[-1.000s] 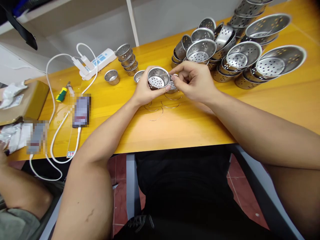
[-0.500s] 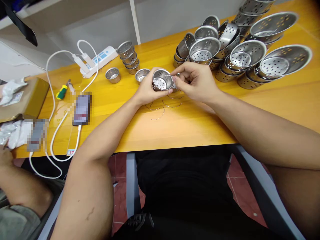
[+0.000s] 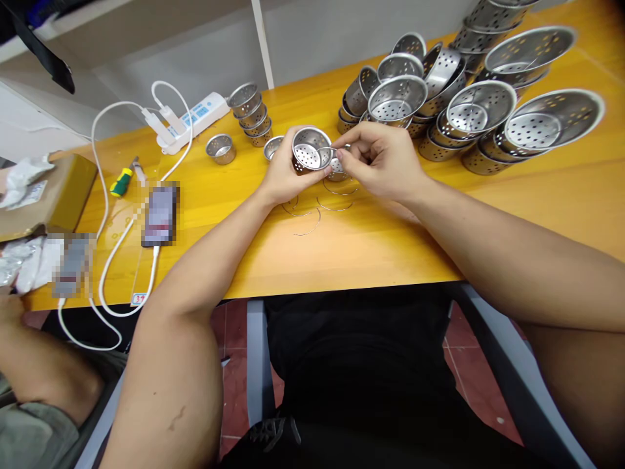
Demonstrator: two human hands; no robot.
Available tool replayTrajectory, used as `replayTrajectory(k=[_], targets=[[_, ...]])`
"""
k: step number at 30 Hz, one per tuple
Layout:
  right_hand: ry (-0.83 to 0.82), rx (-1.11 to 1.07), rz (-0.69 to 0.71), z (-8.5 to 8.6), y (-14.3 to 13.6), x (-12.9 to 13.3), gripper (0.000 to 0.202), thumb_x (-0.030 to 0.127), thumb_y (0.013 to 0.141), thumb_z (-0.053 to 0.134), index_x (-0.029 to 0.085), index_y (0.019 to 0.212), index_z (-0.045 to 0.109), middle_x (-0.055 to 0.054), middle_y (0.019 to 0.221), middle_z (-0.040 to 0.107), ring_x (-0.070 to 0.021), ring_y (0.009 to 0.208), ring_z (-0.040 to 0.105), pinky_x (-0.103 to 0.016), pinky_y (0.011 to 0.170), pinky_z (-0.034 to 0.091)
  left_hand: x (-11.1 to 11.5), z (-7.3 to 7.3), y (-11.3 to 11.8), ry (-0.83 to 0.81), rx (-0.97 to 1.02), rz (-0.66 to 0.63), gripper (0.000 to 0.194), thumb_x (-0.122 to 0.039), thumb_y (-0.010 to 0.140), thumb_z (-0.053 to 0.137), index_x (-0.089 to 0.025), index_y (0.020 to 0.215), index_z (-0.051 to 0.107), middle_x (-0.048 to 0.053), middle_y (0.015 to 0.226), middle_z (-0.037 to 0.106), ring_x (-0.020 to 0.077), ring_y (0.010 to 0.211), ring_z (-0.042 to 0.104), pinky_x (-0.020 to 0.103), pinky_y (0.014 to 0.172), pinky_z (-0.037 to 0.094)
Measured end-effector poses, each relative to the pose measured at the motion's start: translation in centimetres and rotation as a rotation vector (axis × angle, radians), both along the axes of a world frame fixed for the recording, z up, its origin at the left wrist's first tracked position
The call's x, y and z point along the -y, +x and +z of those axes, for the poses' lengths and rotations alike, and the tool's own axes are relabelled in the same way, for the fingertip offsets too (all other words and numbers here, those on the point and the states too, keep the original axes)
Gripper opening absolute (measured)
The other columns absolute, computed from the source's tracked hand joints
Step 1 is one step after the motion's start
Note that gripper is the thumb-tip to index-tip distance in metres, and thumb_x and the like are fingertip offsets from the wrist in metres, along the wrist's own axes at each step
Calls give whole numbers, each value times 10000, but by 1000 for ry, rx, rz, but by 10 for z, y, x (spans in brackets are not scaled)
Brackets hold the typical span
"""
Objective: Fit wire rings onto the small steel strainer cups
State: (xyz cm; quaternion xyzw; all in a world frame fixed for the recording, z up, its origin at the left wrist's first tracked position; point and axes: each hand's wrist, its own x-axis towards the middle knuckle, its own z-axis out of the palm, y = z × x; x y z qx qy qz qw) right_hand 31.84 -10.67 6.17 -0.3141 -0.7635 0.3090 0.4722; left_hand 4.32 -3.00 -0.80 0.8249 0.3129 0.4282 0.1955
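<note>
A perforated metal cup [image 3: 309,154] is gripped at its side by my left hand [image 3: 286,170], its mouth tilted up towards me. Between thumb and forefinger my right hand [image 3: 378,159] pinches a thin metal wire [image 3: 324,148], whose end reaches over the rim into the cup. Another perforated cup [image 3: 338,170] stands behind, partly hidden by my hands. Behind my left hand shows part of a further small cup [image 3: 273,148]. Several curved wires [image 3: 336,207] lie on the table just below my hands.
Several stacked perforated cups [image 3: 398,104] crowd the back right. A smaller stack [image 3: 251,114] and a single cup [image 3: 221,149] stand left of my hands. Further left are a power strip [image 3: 195,124], a screwdriver [image 3: 122,181], a phone [image 3: 161,215], white cables and a cardboard box [image 3: 63,202]. Another person's arm [image 3: 43,365] is at lower left.
The cup in my left hand has shifted slightly left and up, its mouth turned more towards me. The wire in my right hand now shows more clearly inside the cup.
</note>
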Motion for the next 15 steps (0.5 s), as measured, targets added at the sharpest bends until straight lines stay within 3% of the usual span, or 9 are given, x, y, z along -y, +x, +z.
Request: replayTrajectory(k=[15], targets=[[-43,23,-66,8,-1,7,607,949,1011,895,352,1068,797,1,692,555,-249,633,481,-457,612,420,0,1,1,22,12,27,1066,-1068,874,835,-262,1536,617,99,1413,797,307,1327,846,599,1300,662]])
